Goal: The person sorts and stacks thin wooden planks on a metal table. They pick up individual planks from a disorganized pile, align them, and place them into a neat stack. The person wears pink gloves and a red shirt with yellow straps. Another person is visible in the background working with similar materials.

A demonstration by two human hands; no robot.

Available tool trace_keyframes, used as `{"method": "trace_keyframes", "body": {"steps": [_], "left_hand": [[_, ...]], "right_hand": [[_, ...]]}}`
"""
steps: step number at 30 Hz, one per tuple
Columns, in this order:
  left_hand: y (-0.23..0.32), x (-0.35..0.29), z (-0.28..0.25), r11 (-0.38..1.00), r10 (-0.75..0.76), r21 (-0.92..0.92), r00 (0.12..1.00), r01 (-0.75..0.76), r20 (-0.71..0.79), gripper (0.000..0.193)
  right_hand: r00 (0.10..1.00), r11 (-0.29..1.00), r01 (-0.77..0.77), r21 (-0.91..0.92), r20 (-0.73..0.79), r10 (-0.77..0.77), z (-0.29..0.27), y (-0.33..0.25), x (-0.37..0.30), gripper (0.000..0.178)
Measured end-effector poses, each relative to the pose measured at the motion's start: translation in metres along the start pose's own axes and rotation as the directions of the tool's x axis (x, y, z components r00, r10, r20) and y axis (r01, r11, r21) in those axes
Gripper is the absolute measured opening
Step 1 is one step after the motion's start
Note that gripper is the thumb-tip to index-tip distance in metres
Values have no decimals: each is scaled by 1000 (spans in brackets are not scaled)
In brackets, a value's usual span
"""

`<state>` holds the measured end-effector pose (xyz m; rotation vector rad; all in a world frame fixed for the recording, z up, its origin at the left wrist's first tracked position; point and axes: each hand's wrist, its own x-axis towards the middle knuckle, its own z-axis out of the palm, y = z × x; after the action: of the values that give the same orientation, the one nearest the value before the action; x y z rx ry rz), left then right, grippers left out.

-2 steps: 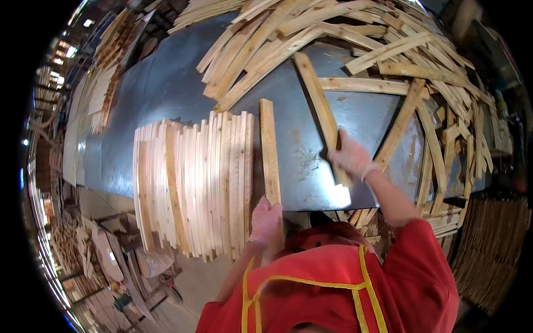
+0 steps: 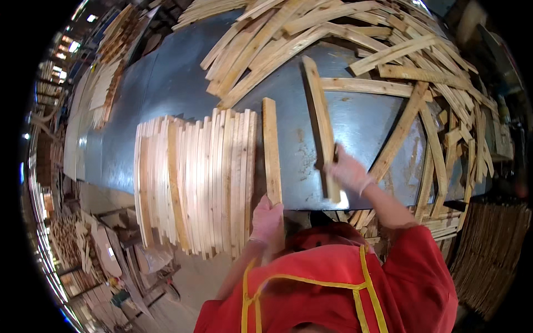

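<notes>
Ahead of the left hand, its fingers clasping near the close end, one wooden strip extends beside the row of strips left of those fingers; the right hand grasps a second strip, reaching away over the bench. Held near one end, either could pivot, knocking the row askew or snagging the loose pile beyond the fingers.

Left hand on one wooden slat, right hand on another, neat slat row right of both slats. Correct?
Left hand on one wooden slat, right hand on another slat: yes. But the head view shows the neat slat row left of both, not right.
</notes>
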<state>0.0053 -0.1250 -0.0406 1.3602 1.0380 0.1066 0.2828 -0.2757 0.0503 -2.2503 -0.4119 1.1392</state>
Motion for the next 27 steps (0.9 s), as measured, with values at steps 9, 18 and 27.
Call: {"method": "trace_keyframes", "body": {"steps": [9,18,27], "left_hand": [[51,-29,-29,408,576,824,811,-394,102,51],[28,-56,-75,221,622,833,731,-507,280,70],[39,-85,-107,323,513,776,789,-542,338,64]], "right_hand": [[887,935,353,-36,331,-322,176,-8,-26,76],[518,948,-271,-167,-856,-3,-21,99,18,66],[774,969,164,-184,-585,-242,130,123,-116,82]]}}
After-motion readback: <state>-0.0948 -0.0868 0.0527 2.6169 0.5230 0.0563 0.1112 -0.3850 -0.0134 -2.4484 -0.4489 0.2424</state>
